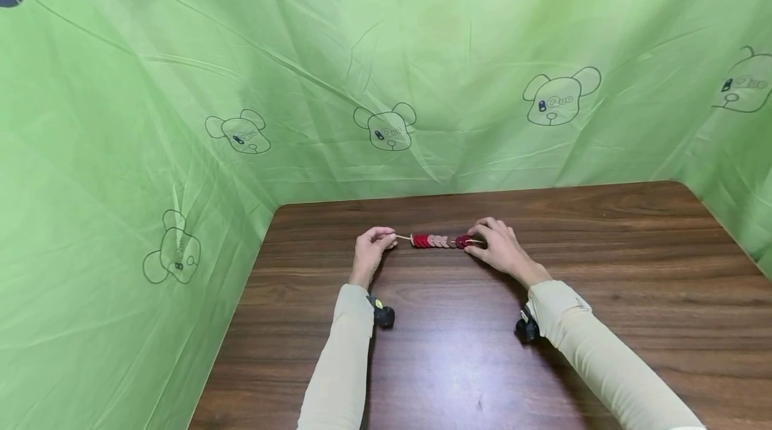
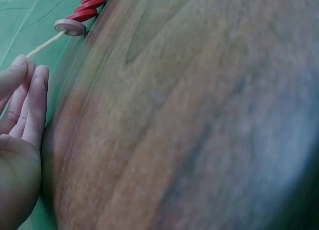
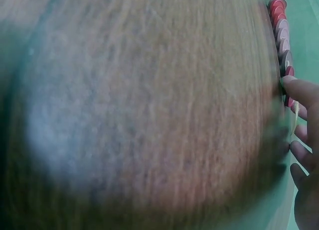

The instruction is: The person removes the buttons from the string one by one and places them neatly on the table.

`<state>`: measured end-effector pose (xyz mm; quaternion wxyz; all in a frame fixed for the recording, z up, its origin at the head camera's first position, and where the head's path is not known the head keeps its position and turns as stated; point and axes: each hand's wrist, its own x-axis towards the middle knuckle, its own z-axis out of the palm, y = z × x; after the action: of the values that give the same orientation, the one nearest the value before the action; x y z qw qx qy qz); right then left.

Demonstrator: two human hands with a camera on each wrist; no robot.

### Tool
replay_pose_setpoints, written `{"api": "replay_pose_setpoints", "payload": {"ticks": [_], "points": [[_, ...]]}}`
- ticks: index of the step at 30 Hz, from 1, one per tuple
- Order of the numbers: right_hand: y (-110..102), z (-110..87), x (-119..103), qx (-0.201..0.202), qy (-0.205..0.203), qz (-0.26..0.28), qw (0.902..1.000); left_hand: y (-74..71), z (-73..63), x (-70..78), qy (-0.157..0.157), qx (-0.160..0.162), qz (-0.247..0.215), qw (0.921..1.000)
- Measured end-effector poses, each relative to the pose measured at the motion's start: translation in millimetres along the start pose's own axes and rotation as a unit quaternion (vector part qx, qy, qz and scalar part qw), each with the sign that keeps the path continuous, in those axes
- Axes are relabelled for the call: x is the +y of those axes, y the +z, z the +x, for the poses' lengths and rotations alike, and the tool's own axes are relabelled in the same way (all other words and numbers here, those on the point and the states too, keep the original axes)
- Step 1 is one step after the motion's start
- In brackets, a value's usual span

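Note:
A row of round, flat buttons (image 1: 438,241) is threaded on a pale cord (image 2: 46,45), lying left to right near the table's far side. Red buttons (image 2: 85,12) sit towards the left, pinkish ones (image 3: 283,35) in the middle, and dark red ones (image 1: 462,242) at the right. A single pink button (image 2: 71,27) caps the left end. My left hand (image 1: 370,250) pinches the cord between thumb and fingertips, left of the row. With thumb and fingers, my right hand (image 1: 498,247) holds the dark red buttons; a short cord tail (image 3: 295,115) shows past them.
The brown wood-grain table (image 1: 446,336) reaches back to a green cloth (image 1: 326,48) printed with bear heads, which hangs behind it and at both sides. Each wrist wears a small black camera, the left one (image 1: 383,315) and the right one (image 1: 527,327).

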<state>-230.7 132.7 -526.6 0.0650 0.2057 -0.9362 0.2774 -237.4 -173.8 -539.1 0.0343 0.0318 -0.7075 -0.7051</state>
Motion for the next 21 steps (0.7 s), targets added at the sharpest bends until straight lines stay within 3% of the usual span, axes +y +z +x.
{"api": "replay_pose_setpoints", "payload": {"ticks": [9,17,21], "points": [[1.3,0.4,-1.8,0.001,-0.005,-0.003,1.0,-3.3,0.2,-0.3,0.006,-0.024,0.031,0.9992],[3.5,0.5,0.5,0.003,0.005,0.013,0.9999,-4.4,-3.3,1.3,0.049,-0.032,0.03,0.9979],[1.7,-0.2,-0.2,0.008,0.015,0.034,0.9993,-3.7,-4.2,2.9,0.032,-0.028,0.026,0.9988]]}}
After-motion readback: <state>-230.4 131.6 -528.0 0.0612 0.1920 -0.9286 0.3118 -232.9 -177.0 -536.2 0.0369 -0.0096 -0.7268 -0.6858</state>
